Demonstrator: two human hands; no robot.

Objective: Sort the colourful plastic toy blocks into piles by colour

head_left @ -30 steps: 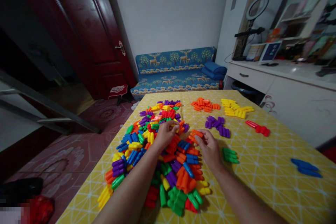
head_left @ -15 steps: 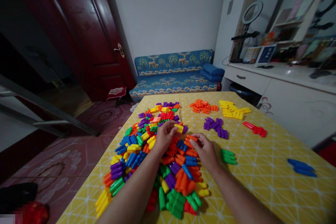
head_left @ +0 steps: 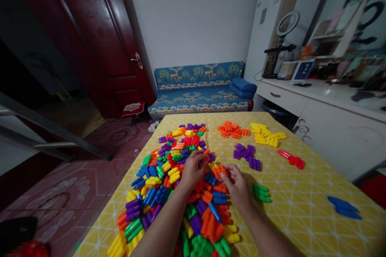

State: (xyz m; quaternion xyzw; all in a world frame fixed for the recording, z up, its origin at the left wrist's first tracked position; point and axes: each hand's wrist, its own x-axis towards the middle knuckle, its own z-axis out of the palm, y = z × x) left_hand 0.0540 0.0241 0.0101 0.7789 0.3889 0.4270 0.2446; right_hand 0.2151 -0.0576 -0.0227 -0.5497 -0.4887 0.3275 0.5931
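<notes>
A large mixed heap of plastic bullet-shaped building pieces (head_left: 153, 194) lies on the table, in blue, yellow, green, purple, red and orange. My left hand (head_left: 194, 168) is over the middle of the heap, its fingers drawn together. An orange bit shows by its fingertips, but whether they grip it is unclear. Just to the right, my right hand (head_left: 238, 182) pinches an orange building piece (head_left: 222, 171) at the heap's edge. A yellow piece (head_left: 213, 166) shows right beside that orange one, between the hands.
Single-colour groups lie to the right: orange pieces (head_left: 232, 129), yellow pieces (head_left: 267, 134), purple pieces (head_left: 247, 156), red pieces (head_left: 292, 159), a green piece (head_left: 261, 192) and blue pieces (head_left: 343, 207). A patterned sofa (head_left: 199, 92) stands beyond the yellow-covered table (head_left: 298, 217).
My left hand has come down slightly; the yellow piece at its fingertips is no longer there, and yellow now shows beside the orange piece in my right hand. The camera view has tilted up a little.
</notes>
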